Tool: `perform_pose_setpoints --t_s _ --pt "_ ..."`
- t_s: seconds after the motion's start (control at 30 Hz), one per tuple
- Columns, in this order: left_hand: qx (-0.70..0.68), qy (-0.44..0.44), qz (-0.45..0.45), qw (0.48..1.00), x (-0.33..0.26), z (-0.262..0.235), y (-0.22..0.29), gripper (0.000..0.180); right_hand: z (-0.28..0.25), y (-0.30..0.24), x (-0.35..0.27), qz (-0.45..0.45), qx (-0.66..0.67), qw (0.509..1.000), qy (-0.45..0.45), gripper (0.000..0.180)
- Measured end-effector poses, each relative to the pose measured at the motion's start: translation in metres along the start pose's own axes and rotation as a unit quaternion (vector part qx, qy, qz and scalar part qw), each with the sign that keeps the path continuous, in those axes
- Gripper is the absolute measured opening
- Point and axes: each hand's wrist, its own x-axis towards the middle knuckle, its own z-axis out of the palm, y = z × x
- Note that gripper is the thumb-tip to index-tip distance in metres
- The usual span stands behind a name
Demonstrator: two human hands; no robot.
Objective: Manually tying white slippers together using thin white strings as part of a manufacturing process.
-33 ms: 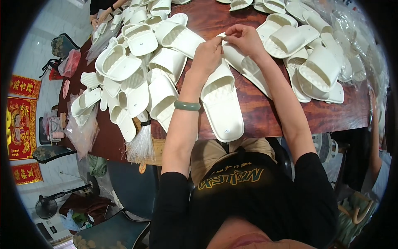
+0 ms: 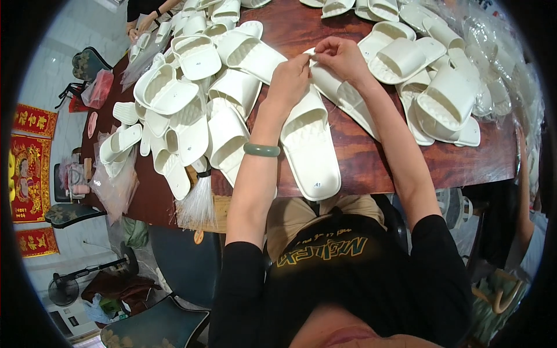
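Observation:
Both my hands meet at the far ends of two white slippers, fingertips pinched close together. My left hand (image 2: 291, 80) is closed over the far end of a white slipper (image 2: 313, 159) whose near end points toward me. Beside it, my right hand (image 2: 343, 60) pinches at the far end of a second white slipper (image 2: 339, 93), which slants down to the right under my forearm. What the fingertips hold is too small to make out. A bundle of clear thin strands (image 2: 198, 194), dark-bound at the top, lies by the table's near edge.
White slippers (image 2: 185, 124) are piled to the left, and more slippers (image 2: 447, 95) lie to the right beside clear plastic bags (image 2: 487, 52). The reddish-brown table (image 2: 464, 165) ends just before my lap. A co-worker's hands (image 2: 139, 29) show at the far left. Chairs (image 2: 185, 267) stand at left.

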Motion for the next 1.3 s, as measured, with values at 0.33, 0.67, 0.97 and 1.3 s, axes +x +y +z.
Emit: perform_pose_setpoints --t_s 0.33,0.67,0.97,1.3 --pt "0.031 0.002 0.022 0.999 -0.001 0.003 0.000 0.016 0.001 0.002 0.000 0.061 0.036 0.997 -0.006 0.017" --pt "0.021 0.008 0.024 0.999 -0.001 0.001 0.000 0.015 0.001 0.000 -0.001 0.036 0.060 0.996 -0.052 0.020" --pt "0.036 0.005 0.022 0.999 -0.002 0.001 0.002 0.015 0.003 0.002 0.000 0.048 -0.011 0.999 0.016 0.022" --pt "0.030 0.001 0.023 0.999 -0.002 0.002 0.001 0.017 0.002 0.006 0.000 0.054 0.074 0.995 -0.037 0.017"
